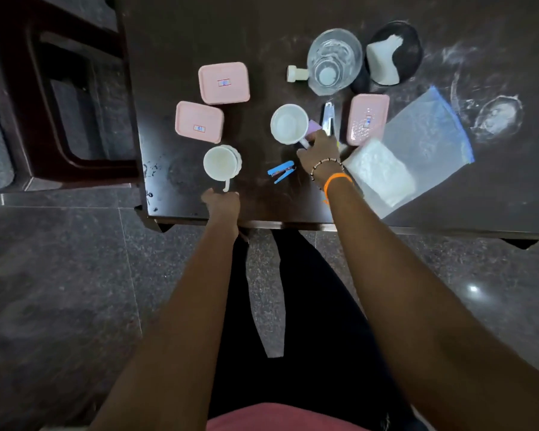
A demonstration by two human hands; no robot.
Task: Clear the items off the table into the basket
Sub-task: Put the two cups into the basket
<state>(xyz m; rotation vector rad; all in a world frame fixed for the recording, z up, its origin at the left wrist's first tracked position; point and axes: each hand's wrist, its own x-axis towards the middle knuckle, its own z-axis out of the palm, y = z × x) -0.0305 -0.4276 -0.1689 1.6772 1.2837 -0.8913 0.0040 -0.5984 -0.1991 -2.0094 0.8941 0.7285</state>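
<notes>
Two white cups (handled, upright)

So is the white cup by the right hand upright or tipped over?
Upright: the white cup sits on the table with its open mouth facing up, and its inside looks empty.

The scene was dim and soft, with fine detail smeared. A small glare spot shone on the polished floor at right. The wide lens bowed the table edge, and the corners darkened.
</notes>
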